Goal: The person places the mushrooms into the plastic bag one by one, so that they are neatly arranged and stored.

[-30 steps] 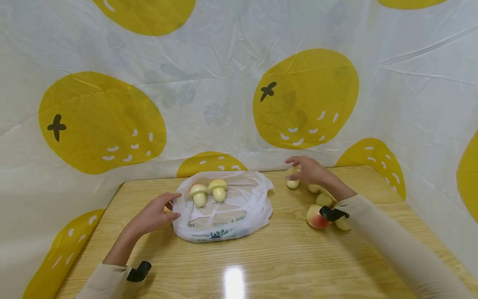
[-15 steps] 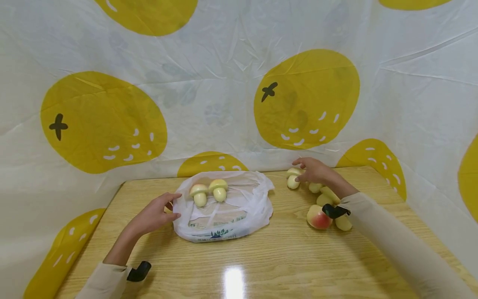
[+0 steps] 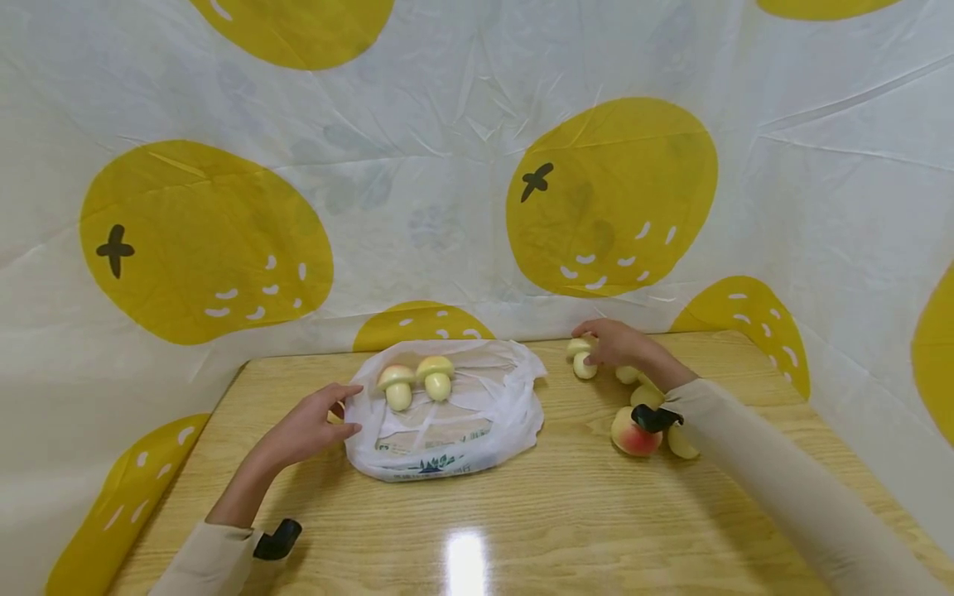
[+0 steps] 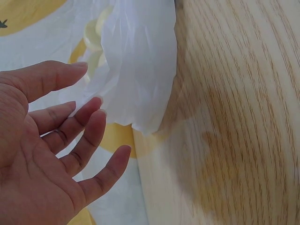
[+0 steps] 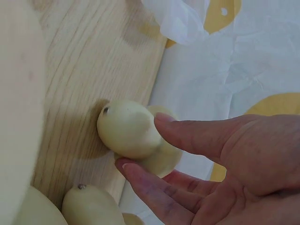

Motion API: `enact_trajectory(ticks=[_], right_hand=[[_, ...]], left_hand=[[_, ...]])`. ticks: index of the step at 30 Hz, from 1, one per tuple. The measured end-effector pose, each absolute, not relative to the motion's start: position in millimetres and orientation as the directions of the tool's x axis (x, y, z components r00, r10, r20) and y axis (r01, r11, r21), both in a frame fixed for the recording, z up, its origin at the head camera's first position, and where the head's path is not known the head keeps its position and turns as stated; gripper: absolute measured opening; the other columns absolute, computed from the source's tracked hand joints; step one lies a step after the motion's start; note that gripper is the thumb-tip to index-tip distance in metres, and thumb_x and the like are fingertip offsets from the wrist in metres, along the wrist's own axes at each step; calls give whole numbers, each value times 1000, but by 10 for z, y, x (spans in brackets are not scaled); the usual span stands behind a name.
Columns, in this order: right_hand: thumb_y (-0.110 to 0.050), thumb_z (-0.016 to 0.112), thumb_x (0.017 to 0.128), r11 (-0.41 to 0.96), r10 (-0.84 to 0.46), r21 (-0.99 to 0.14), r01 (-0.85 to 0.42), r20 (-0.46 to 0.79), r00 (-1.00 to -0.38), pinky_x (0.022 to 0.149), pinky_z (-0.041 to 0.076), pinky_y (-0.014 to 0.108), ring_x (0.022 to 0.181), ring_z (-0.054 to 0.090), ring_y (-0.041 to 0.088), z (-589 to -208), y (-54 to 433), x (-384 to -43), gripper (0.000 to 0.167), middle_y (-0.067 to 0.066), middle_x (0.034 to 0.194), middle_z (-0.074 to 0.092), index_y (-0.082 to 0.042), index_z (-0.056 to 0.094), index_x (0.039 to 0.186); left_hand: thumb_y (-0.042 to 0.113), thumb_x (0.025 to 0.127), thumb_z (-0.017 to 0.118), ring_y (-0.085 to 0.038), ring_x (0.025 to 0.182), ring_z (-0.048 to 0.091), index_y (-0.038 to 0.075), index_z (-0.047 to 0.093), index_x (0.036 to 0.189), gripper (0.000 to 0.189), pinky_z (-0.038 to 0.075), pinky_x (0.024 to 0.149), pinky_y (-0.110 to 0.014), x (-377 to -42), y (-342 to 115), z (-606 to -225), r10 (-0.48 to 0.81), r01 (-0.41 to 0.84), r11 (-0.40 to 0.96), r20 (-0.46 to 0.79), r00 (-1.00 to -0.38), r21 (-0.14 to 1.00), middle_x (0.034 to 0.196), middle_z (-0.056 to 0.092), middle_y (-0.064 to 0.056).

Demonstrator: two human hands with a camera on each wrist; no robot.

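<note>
Two mushrooms [image 3: 398, 396] lie on the white bag [image 3: 516, 414], just to the right of your left grip [image 3: 309, 422]. A third mushroom [image 3: 585, 366] is in your right grip [image 3: 620, 344], toward the back of the counter [image 3: 551, 530]. That grip is narrow: your thumb rests against one side of the mushroom and your fingers bend round the other. You cannot tell whether its underside touches the counter.

Your left grip is fairly wide, thumb and fingers loosely bent at the bag's edge, with nothing visibly held. Whether your fingertips touch the plastic or sit just beside it is hard to tell.

Nearer to you than the right grip, pale pieces [image 3: 647, 396] lie under your wrist, partly hidden by your arm. The peach [image 3: 633, 434] rests just beside them, farther from the grip.

The step in hand looks like taking hold of the third mushroom. The next move seems to call for a firm pinch, since the smooth, round stem could slip, and a straight lift away from the pale pieces. Your left grip is well placed to steady the bag's edge.
</note>
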State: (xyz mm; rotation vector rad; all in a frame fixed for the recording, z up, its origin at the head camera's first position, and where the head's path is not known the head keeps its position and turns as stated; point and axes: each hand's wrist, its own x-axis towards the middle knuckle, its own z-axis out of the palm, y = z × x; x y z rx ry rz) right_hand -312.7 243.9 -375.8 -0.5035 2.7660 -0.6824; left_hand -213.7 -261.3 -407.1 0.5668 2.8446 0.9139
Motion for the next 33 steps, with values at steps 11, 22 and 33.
enact_trajectory(ticks=[11, 22, 33], right_hand=[[3, 71, 89, 838, -453, -418, -351, -176, -874, 108, 40, 56, 129, 49, 48, -3798, 2339, -3088, 52, 32, 141, 52, 10, 54, 138], [0, 73, 84, 864, -381, -444, -235, -273, -883, 74, 41, 30, 85, 51, 24, -3775, 2339, -3116, 65, 24, 130, 58, 4, 50, 145], [-1, 72, 87, 771, -360, -620, -142, -242, -901, 69, 53, 34, 80, 56, 21, -3785, 2354, -3100, 64, 26, 133, 51, 4, 48, 145]], left_hand=[[15, 91, 76, -24, 101, 60, -7, 52, 142, 60, 52, 76, -31, -2141, -2603, -4063, 380, 313, 744, 12, -925, 590, 118, 62, -12], [15, 91, 76, -25, 100, 60, -8, 53, 141, 60, 51, 77, -31, -2112, -2594, -4026, 376, 315, 749, 17, -926, 584, 115, 62, -11], [15, 91, 75, -24, 100, 59, -7, 53, 141, 60, 51, 77, -31, -2112, -2600, -4041, 374, 313, 747, 17, -927, 586, 116, 62, -11]])
